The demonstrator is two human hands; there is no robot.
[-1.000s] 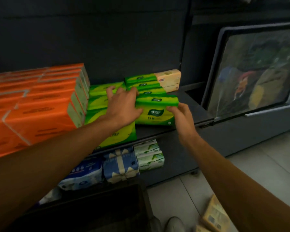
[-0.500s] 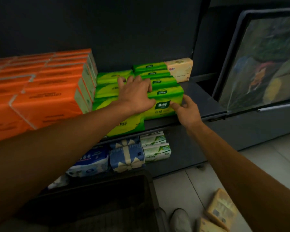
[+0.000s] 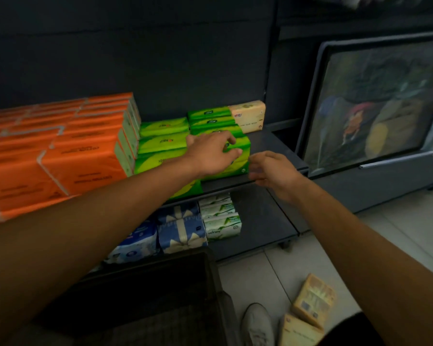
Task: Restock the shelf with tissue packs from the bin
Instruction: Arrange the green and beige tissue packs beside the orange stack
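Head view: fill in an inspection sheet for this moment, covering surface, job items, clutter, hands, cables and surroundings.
Surface: dark shelf, bare at its right end.
Job's things: green packs in rows beside orange packs; one beige pack at the back; dark bin below, contents not visible.
Clutter: floor packs, beige, lying by a shoe.
Hands: left hand on the front green pack, fingers bent over it; right hand loosely curled by its right end, holding nothing.
Cables: nothing seen.
Surroundings: lower shelf with blue packs and white packs; framed panel on the right; tiled floor.
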